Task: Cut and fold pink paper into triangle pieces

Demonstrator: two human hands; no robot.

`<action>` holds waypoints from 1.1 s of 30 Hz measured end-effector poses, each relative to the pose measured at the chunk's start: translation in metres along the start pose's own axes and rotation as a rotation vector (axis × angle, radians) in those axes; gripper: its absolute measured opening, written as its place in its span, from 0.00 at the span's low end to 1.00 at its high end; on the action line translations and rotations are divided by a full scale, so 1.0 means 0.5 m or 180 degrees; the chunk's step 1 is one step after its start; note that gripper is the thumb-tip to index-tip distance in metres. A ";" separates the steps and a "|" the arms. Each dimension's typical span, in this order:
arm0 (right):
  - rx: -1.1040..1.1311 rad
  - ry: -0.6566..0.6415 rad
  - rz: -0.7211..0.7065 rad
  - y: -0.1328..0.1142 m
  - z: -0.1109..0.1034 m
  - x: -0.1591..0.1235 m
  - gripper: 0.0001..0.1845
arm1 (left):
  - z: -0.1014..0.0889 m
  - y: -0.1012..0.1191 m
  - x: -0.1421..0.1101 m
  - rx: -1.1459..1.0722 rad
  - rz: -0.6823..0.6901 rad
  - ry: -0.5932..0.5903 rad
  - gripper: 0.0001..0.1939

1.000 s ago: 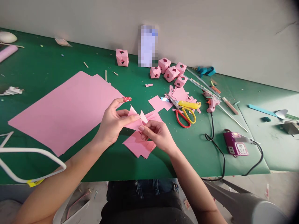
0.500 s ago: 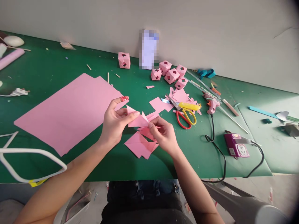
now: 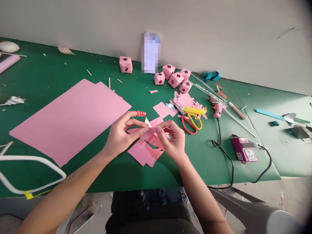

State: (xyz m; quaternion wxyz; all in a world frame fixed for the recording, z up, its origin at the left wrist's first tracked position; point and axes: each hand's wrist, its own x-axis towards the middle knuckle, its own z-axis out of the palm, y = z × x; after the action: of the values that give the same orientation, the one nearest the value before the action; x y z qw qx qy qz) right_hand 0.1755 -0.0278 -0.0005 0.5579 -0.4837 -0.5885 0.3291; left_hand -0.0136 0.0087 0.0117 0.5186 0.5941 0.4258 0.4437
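A small folded piece of pink paper (image 3: 152, 129) is pinched between my two hands, a pale point of it sticking up. My left hand (image 3: 125, 131) grips its left end between thumb and fingers; a red patterned wrap covers one fingertip. My right hand (image 3: 172, 138) pinches the right end with thumb and bent forefinger. Just beneath lie several loose pink paper pieces (image 3: 143, 151), some creased. To the left, large pink sheets (image 3: 70, 120) lie flat. Right of my hands are scissors (image 3: 188, 125) with red and yellow handles and a yellow cutter knife (image 3: 195, 110), beside pink scraps (image 3: 185, 99).
Several pink paper polyhedra (image 3: 175, 79) with cut-out holes sit near the wall, by a blurred upright panel (image 3: 151, 53). A pink glue gun (image 3: 218, 109) and its cord run to a purple power adapter (image 3: 243, 149). A white loop frame (image 3: 31, 158) stands at the left front.
My hands have come closer together, the left moving right, and the paper is now turned more edge-on between my fingertips. The whole view has shifted slightly.
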 end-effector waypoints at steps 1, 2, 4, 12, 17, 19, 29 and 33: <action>0.0022 -0.0045 -0.0053 -0.001 0.000 0.000 0.04 | -0.001 0.000 0.001 -0.0026 -0.0039 0.0027 0.24; 0.0037 -0.0079 -0.0080 -0.001 0.000 0.000 0.03 | -0.003 0.000 0.001 -0.0076 -0.0075 0.0058 0.24; 0.0032 -0.0071 -0.0114 -0.002 -0.002 0.002 0.04 | -0.003 0.001 0.001 -0.0202 -0.0114 0.0089 0.25; 0.0491 0.0073 0.0127 0.004 -0.006 0.007 0.04 | 0.005 -0.001 -0.006 -0.0080 0.0165 -0.0220 0.23; 0.0478 -0.0112 0.0213 0.002 -0.004 0.005 0.06 | 0.005 -0.004 -0.008 0.0111 0.0315 -0.0280 0.26; 0.0426 -0.0127 0.0228 0.000 -0.005 0.006 0.07 | 0.005 -0.003 -0.008 0.0191 0.0322 -0.0254 0.25; 0.0434 -0.0385 0.0393 -0.008 -0.010 0.010 0.16 | 0.003 0.005 -0.008 0.0185 -0.0012 -0.0311 0.33; 0.0518 -0.0389 0.0557 -0.005 -0.012 0.015 0.27 | -0.001 0.010 -0.005 0.0207 -0.0169 -0.0177 0.36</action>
State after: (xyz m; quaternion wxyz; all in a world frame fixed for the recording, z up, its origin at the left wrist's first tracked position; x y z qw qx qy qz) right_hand 0.1816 -0.0227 0.0051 0.5277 -0.4654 -0.5483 0.4520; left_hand -0.0143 0.0061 0.0166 0.5223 0.6112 0.4410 0.3989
